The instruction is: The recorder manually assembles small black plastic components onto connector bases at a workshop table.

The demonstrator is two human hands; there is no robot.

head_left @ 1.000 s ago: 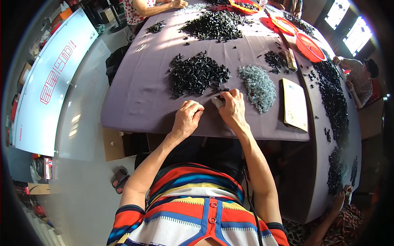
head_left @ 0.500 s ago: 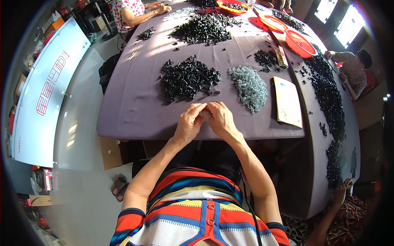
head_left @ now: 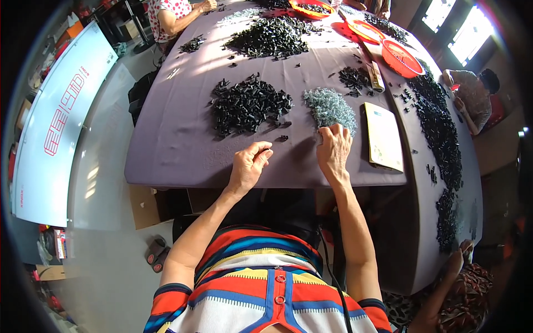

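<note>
My left hand (head_left: 249, 168) is above the near part of the table, thumb and fingers pinched together; whatever is in the pinch is too small to make out. A heap of small black plastic pieces (head_left: 250, 106) lies just beyond it. Bent downward, the fingers of my right hand (head_left: 335, 150) reach the near edge of a heap of small clear plastic pieces (head_left: 328, 106). They are bunched close, and their tips and anything between them are hidden. A loose black piece (head_left: 284, 138) lies between the two hands.
A flat cream-coloured booklet or box (head_left: 383, 136) lies right of the clear heap. Farther off are a larger black heap (head_left: 266, 38), a smaller black heap (head_left: 354, 80) and a red basket (head_left: 402, 60). Other people sit around the cloth-covered table (head_left: 166, 161).
My hands were together at the table's near part and have come apart. The right has moved rightward to the clear heap; the left stays near its place, still pinched.
</note>
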